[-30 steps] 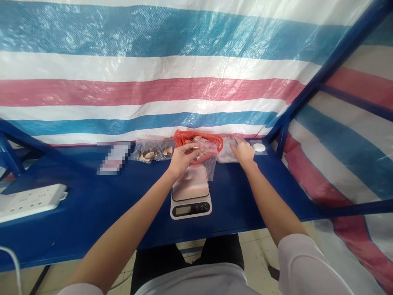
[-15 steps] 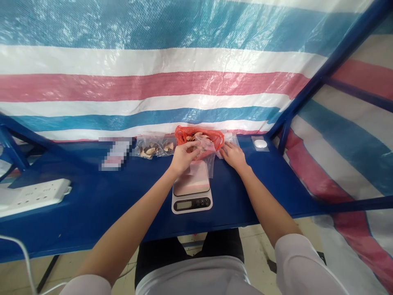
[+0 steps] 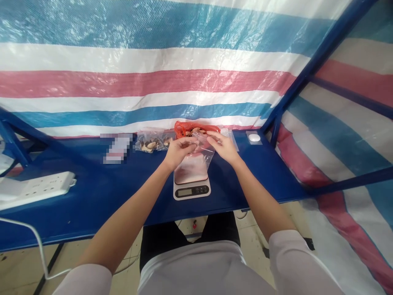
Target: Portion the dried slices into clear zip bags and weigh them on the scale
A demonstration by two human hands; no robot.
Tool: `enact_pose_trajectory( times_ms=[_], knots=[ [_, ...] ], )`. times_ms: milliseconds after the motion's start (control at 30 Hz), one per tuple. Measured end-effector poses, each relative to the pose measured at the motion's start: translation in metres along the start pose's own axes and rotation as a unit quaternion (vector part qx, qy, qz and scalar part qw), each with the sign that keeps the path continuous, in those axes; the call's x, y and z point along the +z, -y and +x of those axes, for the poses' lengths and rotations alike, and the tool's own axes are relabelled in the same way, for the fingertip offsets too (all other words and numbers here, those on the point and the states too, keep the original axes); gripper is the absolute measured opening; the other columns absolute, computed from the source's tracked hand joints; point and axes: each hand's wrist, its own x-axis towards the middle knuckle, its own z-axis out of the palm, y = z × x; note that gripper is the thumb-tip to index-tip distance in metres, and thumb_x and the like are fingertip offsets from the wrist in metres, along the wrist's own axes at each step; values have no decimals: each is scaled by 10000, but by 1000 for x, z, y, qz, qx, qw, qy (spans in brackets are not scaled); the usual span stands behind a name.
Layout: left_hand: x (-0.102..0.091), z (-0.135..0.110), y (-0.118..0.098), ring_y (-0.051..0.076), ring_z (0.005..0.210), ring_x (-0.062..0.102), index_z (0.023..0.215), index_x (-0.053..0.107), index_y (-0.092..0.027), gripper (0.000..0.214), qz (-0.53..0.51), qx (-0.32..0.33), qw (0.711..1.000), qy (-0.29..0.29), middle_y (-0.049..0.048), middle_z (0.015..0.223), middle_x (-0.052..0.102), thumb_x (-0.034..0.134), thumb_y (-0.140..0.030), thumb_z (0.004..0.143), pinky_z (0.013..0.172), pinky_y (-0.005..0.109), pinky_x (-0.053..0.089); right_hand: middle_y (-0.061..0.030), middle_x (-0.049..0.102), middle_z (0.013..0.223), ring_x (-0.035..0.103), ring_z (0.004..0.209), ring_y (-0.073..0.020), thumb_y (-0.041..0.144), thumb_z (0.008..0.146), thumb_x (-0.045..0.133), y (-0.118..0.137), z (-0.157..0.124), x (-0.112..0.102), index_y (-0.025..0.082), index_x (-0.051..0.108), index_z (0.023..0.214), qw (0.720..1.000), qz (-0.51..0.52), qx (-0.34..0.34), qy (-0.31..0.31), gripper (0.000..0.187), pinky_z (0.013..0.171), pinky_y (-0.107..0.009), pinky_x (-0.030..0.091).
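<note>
Between my two hands hangs a clear plastic zip bag (image 3: pixel 207 156), above the back of a small kitchen scale (image 3: pixel 190 174). My left hand (image 3: pixel 181 150) pinches the bag's top edge from the left. My right hand (image 3: pixel 223 146) has its thumb and fingers closed on the right side of the same edge. Just behind them lies a red plastic bag (image 3: pixel 181 128), its mouth open on brown and tan dried slices (image 3: pixel 196 131). Part of the red bag is hidden by my hands. The scale's display shows no figures I can read.
Clear bags with dried pieces (image 3: pixel 150 144) lie left of the red bag. A white round item (image 3: pixel 254 138) on a clear packet sits at the right. A white power strip (image 3: pixel 39 188) is at the left. Striped sheeting (image 3: pixel 138 82) hangs behind the blue table (image 3: pixel 123 184).
My right hand has come up from the table beside the red bag and moved left onto the clear bag. My left hand still holds the bag. The camera view has shifted slightly.
</note>
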Motion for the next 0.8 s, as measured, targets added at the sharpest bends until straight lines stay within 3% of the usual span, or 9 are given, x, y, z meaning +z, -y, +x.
enact_pose_trajectory(
  times_ms=[200, 333, 400, 500, 600, 667, 800],
  knots=[
    [-17, -7, 1, 217, 835, 716, 976, 787, -170, 402, 15, 10, 1000, 16, 89, 954, 786, 880, -414, 670, 788, 358, 574, -64, 787, 919, 754, 788, -235, 474, 776, 782, 7, 5, 12, 204, 789, 1024, 985, 136, 77, 74, 367, 699, -382, 644],
    [-32, -10, -3, 239, 840, 724, 994, 772, -170, 365, 96, 31, 995, -5, 91, 952, 773, 818, -406, 720, 814, 396, 591, -46, 762, 819, 742, 771, -237, 447, 728, 827, 17, 1, 23, 201, 805, 930, 983, 150, 87, 65, 319, 700, -399, 644],
    [-39, -10, -7, 251, 931, 714, 978, 772, -183, 293, 198, 98, 975, -33, 95, 1045, 755, 760, -384, 766, 849, 399, 593, -46, 763, 839, 742, 820, -247, 425, 732, 820, 20, 0, 32, 203, 810, 909, 984, 149, 82, 50, 284, 747, -412, 640],
    [-46, -12, -16, 261, 1086, 672, 990, 768, -199, 227, 345, 211, 913, -58, 95, 1142, 720, 668, -341, 843, 963, 414, 560, -46, 767, 892, 729, 933, -259, 368, 759, 788, 19, 2, 49, 216, 821, 870, 989, 126, 69, 18, 191, 847, -418, 618],
    [-45, -17, -24, 263, 1098, 659, 1021, 765, -196, 235, 417, 259, 870, -48, 97, 1097, 731, 610, -311, 889, 1009, 421, 521, -42, 765, 974, 677, 1096, -267, 311, 753, 792, 15, 6, 66, 233, 831, 835, 996, 70, 47, -22, 120, 1000, -417, 556],
    [-41, -21, -26, 245, 990, 680, 1030, 768, -191, 252, 424, 243, 872, -35, 88, 1031, 748, 589, -313, 900, 938, 378, 532, -43, 757, 1026, 650, 1144, -267, 305, 744, 806, 13, 7, 74, 238, 837, 853, 997, 43, 58, -39, 132, 1039, -411, 535],
    [-34, -25, -21, 191, 762, 671, 949, 775, -177, 265, 355, 139, 923, -46, 54, 893, 768, 598, -364, 889, 792, 287, 515, -50, 745, 1006, 700, 1007, -245, 312, 769, 791, 13, 5, 84, 216, 836, 948, 992, 58, 110, -8, 209, 900, -383, 612]
  ],
)
